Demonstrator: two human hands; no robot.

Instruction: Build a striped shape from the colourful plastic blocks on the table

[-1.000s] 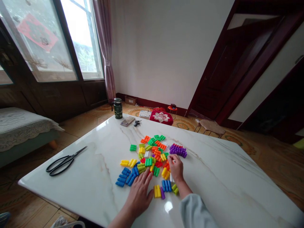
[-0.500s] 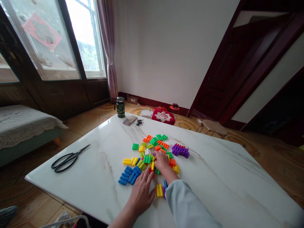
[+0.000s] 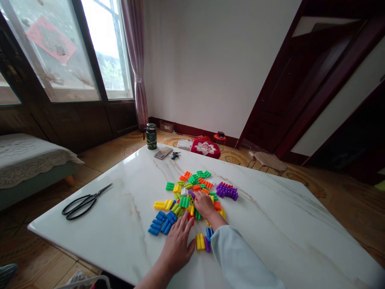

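The right hand (image 3: 206,205) reaches forward into the middle of a loose heap of multicoloured plastic peg blocks (image 3: 184,201), its fingers (image 3: 198,195) bent downward; whether they grip a piece cannot be told. A small purple plastic block (image 3: 191,194) lies just beside those fingertips. The left hand (image 3: 179,243) is palm down at the heap's near edge, fingers spread and holding nothing visible, tips near a red plastic block (image 3: 191,219). Just right of the heap lies a curved purple plastic cluster with red tips (image 3: 227,191). The heap sits on a white, brown-veined worktop (image 3: 270,224). Well left of it lie black-handled scissors (image 3: 87,202); beyond it stands a dark green bottle (image 3: 151,137).
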